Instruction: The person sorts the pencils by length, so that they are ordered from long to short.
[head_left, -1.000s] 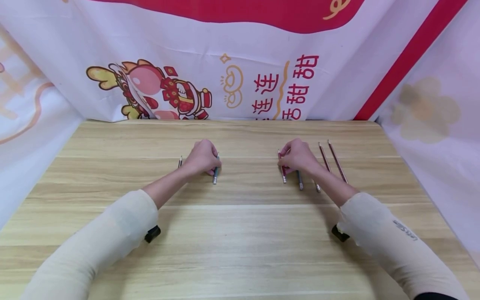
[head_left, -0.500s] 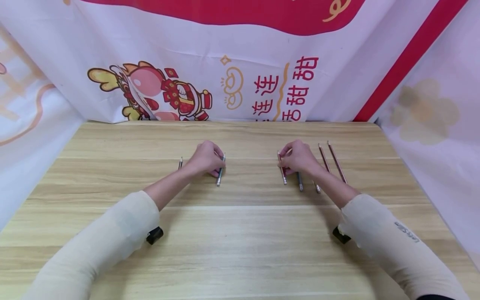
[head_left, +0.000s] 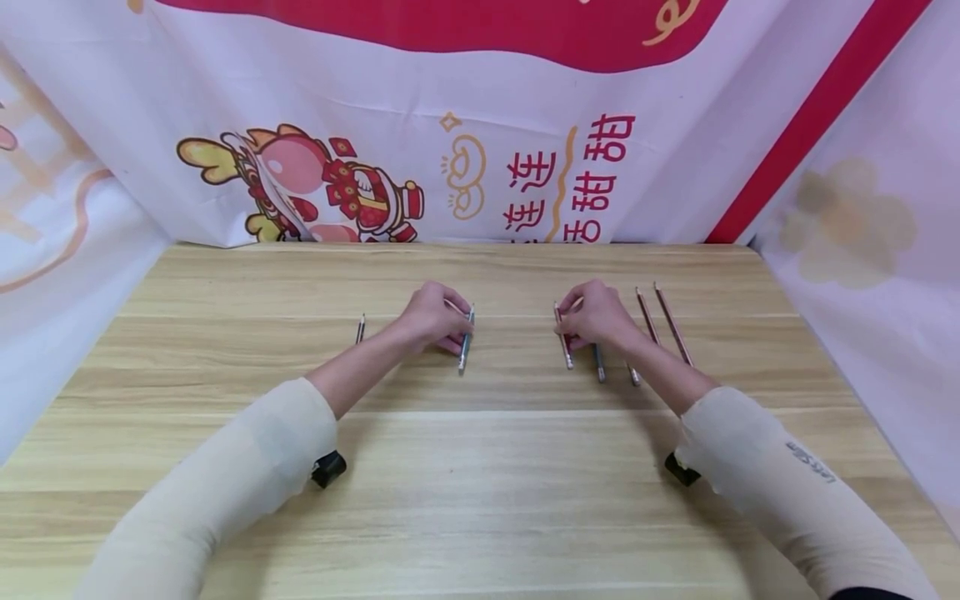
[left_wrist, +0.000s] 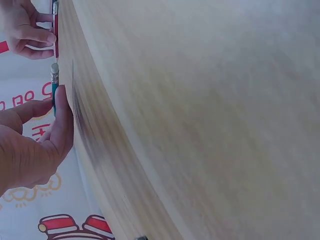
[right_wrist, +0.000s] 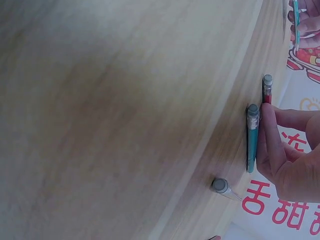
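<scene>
My left hand pinches a teal pencil between thumb and fingers, its eraser end toward me. In the left wrist view the pencil's white eraser and metal band stick out past the fingertips. Across from it, my right hand pinches a red pencil, eraser end also toward me. Close beside that hand, a second teal pencil lies on the table, partly covered by the hand in the head view. Another pencil's eraser end shows farther right, part of it hidden under my right forearm.
Two dark red pencils lie slanted at the right. One dark pencil lies left of my left hand, partly behind the forearm. The wooden table meets a printed curtain at its back edge.
My left hand has moved right with the teal pencil, toward the right hand. The right hand has stayed in place on the red pencil.
</scene>
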